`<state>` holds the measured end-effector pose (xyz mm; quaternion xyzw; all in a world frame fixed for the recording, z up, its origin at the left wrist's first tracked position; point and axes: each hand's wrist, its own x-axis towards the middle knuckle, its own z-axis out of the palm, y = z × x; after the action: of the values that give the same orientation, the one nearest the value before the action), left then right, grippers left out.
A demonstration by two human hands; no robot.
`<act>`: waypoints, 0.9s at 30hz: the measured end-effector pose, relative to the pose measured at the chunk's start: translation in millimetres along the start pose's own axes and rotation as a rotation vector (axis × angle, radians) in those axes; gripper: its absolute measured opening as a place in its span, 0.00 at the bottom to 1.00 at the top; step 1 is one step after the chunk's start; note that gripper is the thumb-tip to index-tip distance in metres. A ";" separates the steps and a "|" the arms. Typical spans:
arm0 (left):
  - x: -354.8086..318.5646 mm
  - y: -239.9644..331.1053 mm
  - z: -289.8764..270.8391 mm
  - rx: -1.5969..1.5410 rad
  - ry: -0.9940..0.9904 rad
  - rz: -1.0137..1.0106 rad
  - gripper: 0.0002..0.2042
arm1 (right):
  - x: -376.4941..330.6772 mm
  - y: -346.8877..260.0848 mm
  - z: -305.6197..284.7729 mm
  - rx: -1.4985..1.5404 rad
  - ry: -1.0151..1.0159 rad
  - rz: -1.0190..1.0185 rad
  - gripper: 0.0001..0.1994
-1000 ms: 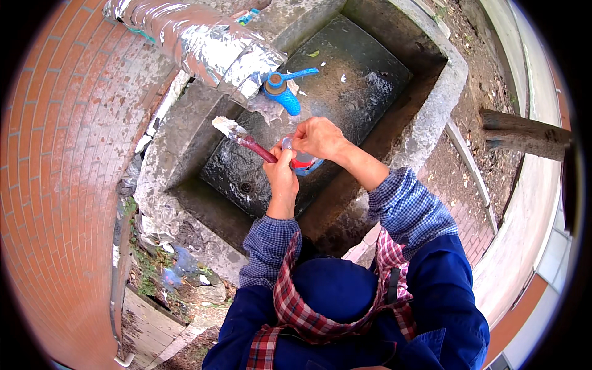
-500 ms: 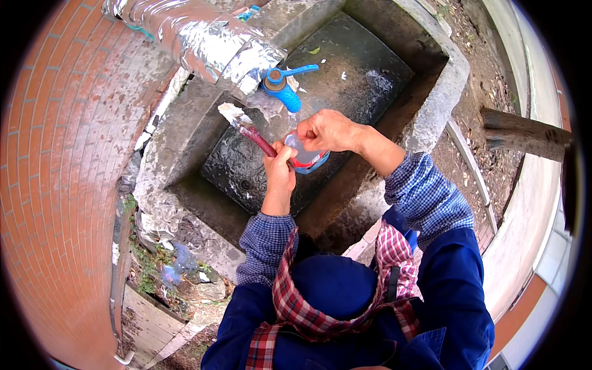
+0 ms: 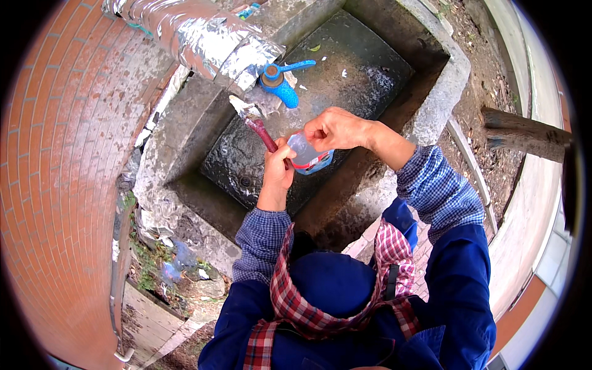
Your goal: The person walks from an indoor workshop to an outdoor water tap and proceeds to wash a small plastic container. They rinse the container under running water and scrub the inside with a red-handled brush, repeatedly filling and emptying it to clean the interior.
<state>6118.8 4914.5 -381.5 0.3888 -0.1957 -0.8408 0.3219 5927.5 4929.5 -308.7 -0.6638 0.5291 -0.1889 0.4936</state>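
Observation:
My left hand [image 3: 279, 169] is closed around the dark red handle of a paintbrush [image 3: 264, 133]. Its white-coated tip points up and left, toward the blue tap. Beside that hand, tilted over the basin, is a clear plastic container [image 3: 301, 148] with a red and blue band, looking like a cut bottle. The fingers of my right hand [image 3: 333, 131] are curled in a pinch at the container's upper rim. My left fingertips meet its near left side; how far they grip it is hidden. The contents cannot be made out clearly.
Below my hands lies a wet concrete basin [image 3: 459, 68] with thick walls and a drain [image 3: 245, 182]. A blue lever tap [image 3: 282, 89] juts from a foil-wrapped pipe [image 3: 191, 37]. Brick paving [image 3: 68, 185] spreads at left; a wooden post [image 3: 524, 132] stands at right.
Both hands have shifted slightly right with the brush and container. The container has turned so more of its inside and banded side shows. My right forearm has swung a little outward.

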 end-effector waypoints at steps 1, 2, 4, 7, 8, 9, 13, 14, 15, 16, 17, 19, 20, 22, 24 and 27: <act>1.2 -2.5 1.2 0.014 0.039 0.017 0.10 | 0.9 0.7 3.3 -0.063 0.039 0.021 0.03; 3.0 -2.8 6.7 0.027 0.071 0.034 0.10 | 2.1 0.4 6.0 -0.131 0.082 0.043 0.03; -1.1 -3.1 14.5 0.042 0.115 0.111 0.13 | 4.7 -3.7 16.9 -0.243 0.181 0.131 0.06; -2.3 -5.4 21.4 0.006 0.148 0.158 0.15 | 11.2 -15.3 32.1 -0.217 0.291 0.301 0.11; -1.2 -5.6 20.0 -0.004 0.144 0.159 0.14 | 14.6 -16.1 38.4 -0.191 0.343 0.339 0.11; -0.6 -5.8 18.5 -0.014 0.141 0.161 0.13 | 18.2 -16.8 44.2 -0.165 0.395 0.378 0.12; -3.5 -6.4 26.6 -0.006 0.205 0.218 0.08 | 28.7 -13.3 58.7 -0.226 0.523 0.466 0.12; -2.5 -8.1 25.1 -0.003 0.191 0.249 0.07 | 29.9 -16.4 56.4 -0.237 0.510 0.464 0.13; -1.4 -9.2 23.1 0.000 0.178 0.281 0.07 | 31.7 -18.9 55.2 -0.248 0.494 0.482 0.14; -0.3 -9.5 20.6 0.013 0.195 0.278 0.07 | 33.9 -21.4 54.5 -0.258 0.479 0.499 0.14; 0.9 -9.4 21.3 0.025 0.208 0.271 0.07 | 34.8 -22.3 53.5 -0.271 0.466 0.522 0.15; 1.8 -10.2 21.7 0.037 0.237 0.262 0.08 | 37.5 -23.1 53.3 -0.293 0.432 0.558 0.16; 1.7 -11.3 20.3 0.038 0.255 0.260 0.08 | 39.0 -23.1 54.1 -0.302 0.414 0.575 0.16; 2.1 -13.6 18.0 0.029 0.273 0.267 0.09 | 42.0 -19.2 57.6 -0.280 0.430 0.593 0.16; 0.8 -12.5 21.3 0.007 0.272 0.286 0.09 | 42.7 -17.3 57.7 -0.259 0.443 0.591 0.15; 1.7 -3.6 21.0 -0.045 0.300 0.297 0.06 | 42.4 -20.3 53.5 -0.242 0.431 0.536 0.15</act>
<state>6100.2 4917.6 -371.4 0.4694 -0.1819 -0.7209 0.4763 5994.9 4915.2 -326.5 -0.5004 0.7947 -0.1242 0.3205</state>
